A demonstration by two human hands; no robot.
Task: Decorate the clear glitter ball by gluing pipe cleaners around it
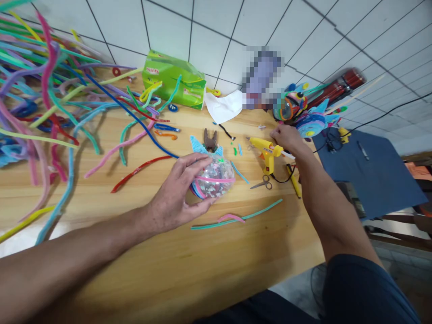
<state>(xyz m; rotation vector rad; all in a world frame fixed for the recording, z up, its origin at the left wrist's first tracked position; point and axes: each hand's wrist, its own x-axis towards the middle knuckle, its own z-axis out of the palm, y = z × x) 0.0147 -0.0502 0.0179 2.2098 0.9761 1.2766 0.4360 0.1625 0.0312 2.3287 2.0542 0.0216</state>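
My left hand (182, 191) is wrapped around a clear plastic ball (219, 177) on the wooden table. Pink and blue pipe cleaner bands run round the ball, and pale specks show in it. Light-blue fuzzy pieces (197, 145) stick out at its far side, next to brown plier-like jaws (210, 138). Farther off to the right, my right hand (286, 137) is low over the table with its fingers curled together; whatever they pinch is too small to make out. Just left of it lies a yellow glue gun (266, 150), with small scissors (262, 183) nearer me.
Loose pipe cleaners (70, 112) pile up at the left. A green tissue pack (175, 83) and white paper (224, 107) stand by the tiled wall. Decorated fish-like crafts (312, 121), a red flask (349, 81), a black cord (381, 114) and a dark-blue mat (367, 166) are at the right.
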